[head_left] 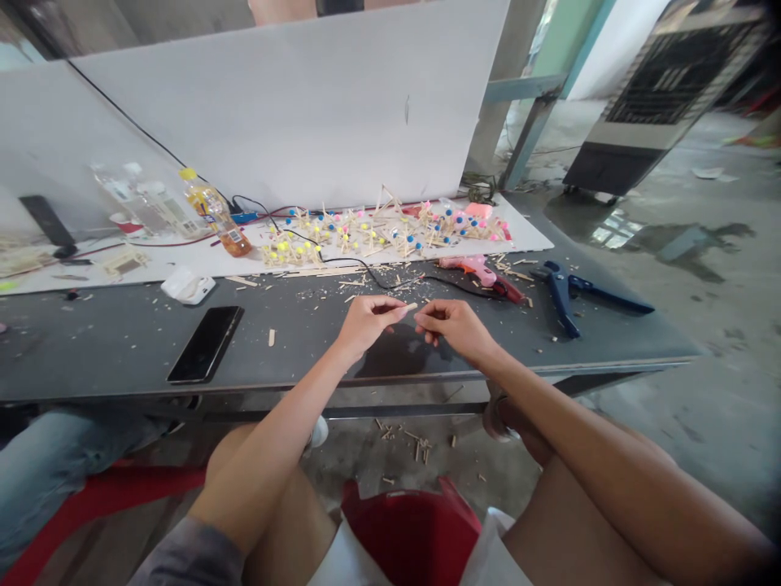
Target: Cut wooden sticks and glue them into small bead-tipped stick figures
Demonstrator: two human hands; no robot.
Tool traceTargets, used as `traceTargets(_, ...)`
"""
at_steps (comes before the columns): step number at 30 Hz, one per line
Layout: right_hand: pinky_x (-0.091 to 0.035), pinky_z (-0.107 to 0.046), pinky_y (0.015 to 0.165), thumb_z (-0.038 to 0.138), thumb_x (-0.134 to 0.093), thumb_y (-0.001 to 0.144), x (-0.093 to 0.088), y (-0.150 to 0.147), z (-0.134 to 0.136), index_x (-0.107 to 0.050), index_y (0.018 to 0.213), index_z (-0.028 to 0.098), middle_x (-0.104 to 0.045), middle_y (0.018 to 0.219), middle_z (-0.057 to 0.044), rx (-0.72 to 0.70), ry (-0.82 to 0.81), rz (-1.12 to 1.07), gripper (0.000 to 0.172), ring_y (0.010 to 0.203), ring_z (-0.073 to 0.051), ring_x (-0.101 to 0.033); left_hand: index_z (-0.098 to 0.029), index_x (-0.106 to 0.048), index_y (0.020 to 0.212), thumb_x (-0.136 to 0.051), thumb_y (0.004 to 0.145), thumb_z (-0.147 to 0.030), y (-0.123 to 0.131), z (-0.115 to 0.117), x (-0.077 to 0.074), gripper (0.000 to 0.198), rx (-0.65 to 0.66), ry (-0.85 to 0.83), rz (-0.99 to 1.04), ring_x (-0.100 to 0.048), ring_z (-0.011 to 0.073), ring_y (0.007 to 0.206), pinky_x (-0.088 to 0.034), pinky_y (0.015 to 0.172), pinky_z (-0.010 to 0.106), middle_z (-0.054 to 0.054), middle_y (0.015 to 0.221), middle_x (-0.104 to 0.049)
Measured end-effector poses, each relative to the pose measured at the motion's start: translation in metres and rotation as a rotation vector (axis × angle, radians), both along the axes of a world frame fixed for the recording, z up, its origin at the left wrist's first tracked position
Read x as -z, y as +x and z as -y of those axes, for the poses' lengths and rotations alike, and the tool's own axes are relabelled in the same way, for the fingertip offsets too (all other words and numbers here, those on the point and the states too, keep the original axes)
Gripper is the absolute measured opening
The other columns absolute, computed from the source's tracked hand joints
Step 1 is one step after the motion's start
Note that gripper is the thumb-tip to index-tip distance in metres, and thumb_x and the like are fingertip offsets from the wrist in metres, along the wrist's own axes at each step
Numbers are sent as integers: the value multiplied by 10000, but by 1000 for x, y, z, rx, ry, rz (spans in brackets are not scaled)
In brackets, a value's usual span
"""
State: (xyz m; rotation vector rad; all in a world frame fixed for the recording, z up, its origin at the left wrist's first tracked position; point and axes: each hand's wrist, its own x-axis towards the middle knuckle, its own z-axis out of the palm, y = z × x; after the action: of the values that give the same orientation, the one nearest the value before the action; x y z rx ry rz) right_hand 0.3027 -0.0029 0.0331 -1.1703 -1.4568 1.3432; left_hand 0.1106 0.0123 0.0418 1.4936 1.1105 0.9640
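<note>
My left hand (371, 321) is closed in a pinch on a short piece of wooden stick (412, 307), which pokes out toward the right. Close beside its tip, my right hand (451, 323) has its thumb and fingers pressed together; whatever they hold, if anything, is too small to make out. Both hands are above the grey table near its front edge. Beyond them lies a pink glue gun (476, 268) with its black cord. Blue-handled cutters (560, 297) rest open on the right. A loose wooden piece (272, 337) is on the left.
Small stick structures with coloured balls (390, 228) crowd the white board at the back. A black phone (206, 343), a white case (186, 286) and a drink bottle (218, 213) stand or lie at left. Wood scraps (421, 448) litter the floor. Another person's leg (54, 472) is at left.
</note>
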Motion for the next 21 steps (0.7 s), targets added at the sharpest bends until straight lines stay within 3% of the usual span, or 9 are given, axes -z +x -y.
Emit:
traceTargets(4, -457, -228, 469, 449, -669, 798, 2, 13, -8, -642, 740, 168, -655, 648, -27, 176, 87, 125, 288, 511, -118, -577, -149, -762, 899, -743, 730, -330, -4, -2, 3, 248, 11, -114, -2, -620, 139, 697, -515, 591, 258, 60, 773, -712)
traceTargets(6, -473, -232, 487, 392, -677, 786, 4, 16, -10, -686, 860, 172, -703, 770, -48, 205, 184, 211, 232, 576, -134, -618, -148, -766, 884, -751, 715, -308, -4, -2, 4, 233, 11, -146, -24, -615, 133, 678, -516, 589, 254, 54, 749, -705)
traceTargets(9, -493, -235, 503, 374, -658, 800, 5, 14, -7, -707, 1035, 195, -730, 897, -54, 91, 231, 227, 299, 663, -156, -655, -156, -771, 874, -749, 708, -292, -4, -2, 5, 216, 5, -160, -51, -615, 129, 671, -511, 585, 245, 48, 755, -709)
traceTargets(12, -486, -241, 505, 402, -629, 832, 5, 8, -4, -735, 951, 192, -712, 743, -34, -12, 182, 249, 264, 609, -153, -635, -161, -774, 876, -746, 712, -295, -2, 0, 4, 213, 25, -144, -65, -624, 137, 700, -505, 583, 236, 51, 786, -720)
traceTargets(16, -477, -252, 547, 365, -639, 827, 4, 5, -4, -732, 842, 189, -687, 657, -15, -48, 182, 295, 199, 570, -142, -617, -158, -776, 867, -749, 726, -341, -1, 1, 4, 232, 43, -133, -106, -619, 140, 695, -504, 578, 232, 54, 783, -719)
traceTargets(21, -438, -265, 634, 286, -608, 863, 8, 5, -6, -726, 815, 209, -708, 692, -4, -43, 345, 548, 149, 624, -144, -616, -181, -773, 944, -681, 792, -440, -5, -2, 7, 314, -51, -75, -167, -645, 177, 762, -517, 587, 248, 67, 866, -741)
